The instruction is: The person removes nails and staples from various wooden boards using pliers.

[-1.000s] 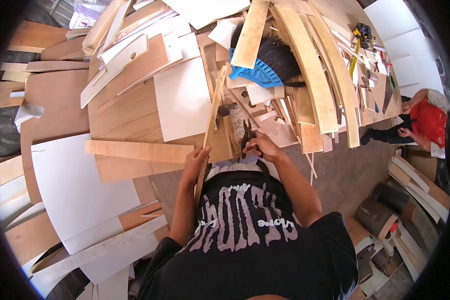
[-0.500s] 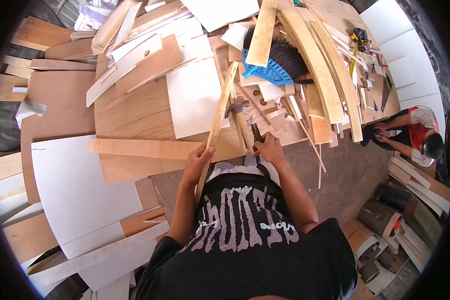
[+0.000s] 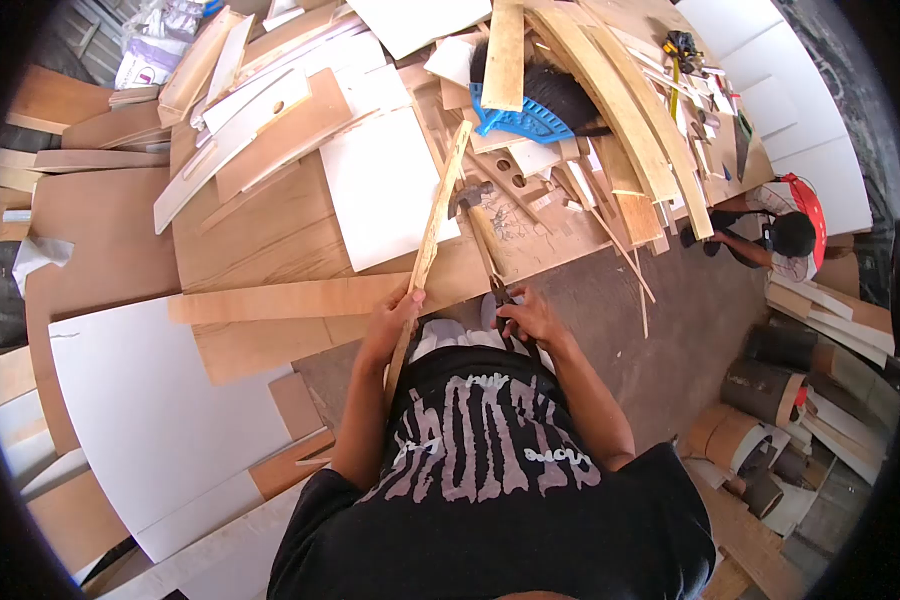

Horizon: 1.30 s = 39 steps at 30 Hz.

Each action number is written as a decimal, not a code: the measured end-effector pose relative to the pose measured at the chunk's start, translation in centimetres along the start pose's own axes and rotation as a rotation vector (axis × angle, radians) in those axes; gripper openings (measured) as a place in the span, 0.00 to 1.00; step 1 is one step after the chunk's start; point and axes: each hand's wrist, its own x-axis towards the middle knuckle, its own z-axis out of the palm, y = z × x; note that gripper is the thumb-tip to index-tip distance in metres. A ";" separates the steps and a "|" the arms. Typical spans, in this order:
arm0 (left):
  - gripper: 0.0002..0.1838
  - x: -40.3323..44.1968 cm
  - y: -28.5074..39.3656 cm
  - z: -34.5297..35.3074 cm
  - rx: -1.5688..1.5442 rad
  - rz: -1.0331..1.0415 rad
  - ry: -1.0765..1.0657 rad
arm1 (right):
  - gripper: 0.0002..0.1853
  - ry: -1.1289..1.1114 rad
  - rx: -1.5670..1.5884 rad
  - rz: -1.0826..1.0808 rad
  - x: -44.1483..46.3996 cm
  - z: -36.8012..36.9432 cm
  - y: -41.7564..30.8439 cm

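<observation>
"What's in hand?"
"Left hand: fingers closed round a strip, its far end over the table. Right hand: fingers curled round pliers, near the table's edge."
"Any writing?"
"Shirt lettering, sack print; I can't read either surely."

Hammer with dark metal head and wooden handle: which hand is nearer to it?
Right. The right hand, holding dark metal pliers, is just beyond the hammer's handle end; the left hand, gripping a long pale wooden strip, is farther off, to its left.
</observation>
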 end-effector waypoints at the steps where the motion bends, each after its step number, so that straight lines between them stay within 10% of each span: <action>1: 0.31 -0.1 -0.1 0.0 0.002 -0.003 -0.013 | 0.18 -0.100 0.053 -0.037 0.0 0.1 0.5; 13: 0.14 -0.4 0.4 0.3 -0.049 0.021 -0.056 | 0.25 -0.564 1.239 0.017 -4.4 -1.6 -3.3; 17: 0.17 -0.5 1.0 1.3 -0.020 0.033 -0.050 | 0.25 -0.690 1.156 -0.103 -4.6 -2.0 -5.2; 25: 0.33 -1.0 3.0 5.9 0.065 0.170 0.019 | 0.16 -0.146 0.335 -0.411 -4.9 -3.7 -8.6; 28: 0.34 -1.0 3.0 7.9 0.023 0.184 0.059 | 0.20 0.292 -0.280 -0.842 -5.3 -5.7 -10.1; 39: 0.39 -1.6 3.1 14.8 0.145 0.229 0.210 | 0.25 0.478 -0.679 -1.022 -4.2 -10.7 -12.6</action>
